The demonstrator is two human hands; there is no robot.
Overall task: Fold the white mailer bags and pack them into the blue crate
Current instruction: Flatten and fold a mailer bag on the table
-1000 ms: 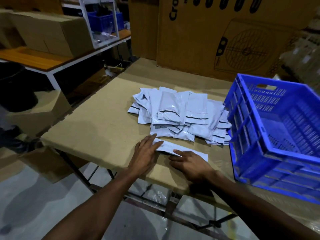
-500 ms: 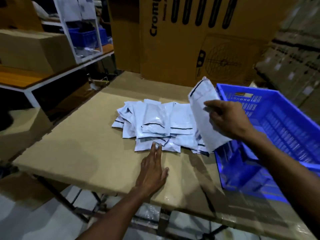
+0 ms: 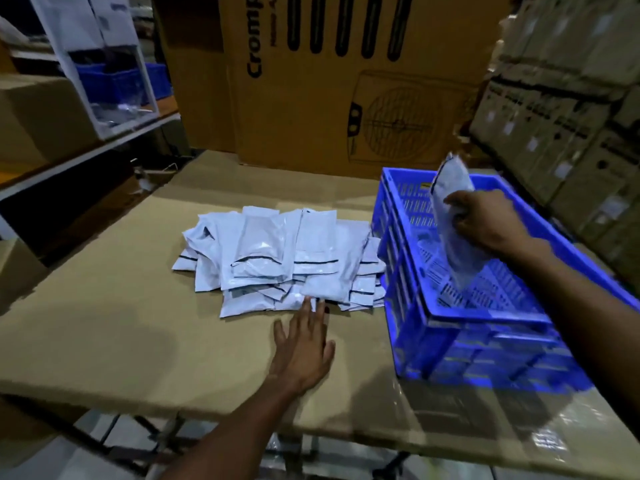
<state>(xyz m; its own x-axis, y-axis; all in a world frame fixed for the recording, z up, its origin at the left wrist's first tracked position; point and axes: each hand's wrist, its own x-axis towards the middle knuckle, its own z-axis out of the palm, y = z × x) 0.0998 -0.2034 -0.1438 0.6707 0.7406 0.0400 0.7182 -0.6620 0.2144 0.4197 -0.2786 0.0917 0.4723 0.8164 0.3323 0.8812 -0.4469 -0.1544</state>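
Cardboard sheeting covers the desk (image 3: 104, 323) in a dim storeroom stacked with cartons. On it the left hand (image 3: 304, 348) lies palm down with fingers straight and spread, holding nothing; its fingertips (image 3: 306, 303) touch the near edge of the pile of white mailer bags (image 3: 280, 261). The right hand (image 3: 485, 220) is raised over the blue crate (image 3: 450, 334), fingers and thumb curled round one folded mailer bag (image 3: 450, 192), which it grips near the middle. That bag stands nearly upright, its top above the far rim and its lower end reaching down inside the crate towards the floor grid; whether it touches the bottom cannot be told, since motion blur smears its outline.

The pile lies at the middle of the desk, just left of the crate, with its right edge touching or nearly touching the crate wall. Its bags are flat, pale grey-white, overlapping at loose angles, and several show a thin dark stripe across one end. The crate is slotted plastic with a yellowish label on the inner far wall.

Behind the desk stands a large brown carton (image 3: 346, 81) printed with a fan drawing and the letters "Cromp", the word cut off by the frame's top. To the left a shelf (image 3: 86, 147) carries boxes and a blue bin (image 3: 117, 81); to the right, stacked cartons (image 3: 561, 133) are blurred. The right forearm hides the crate's near right corner.
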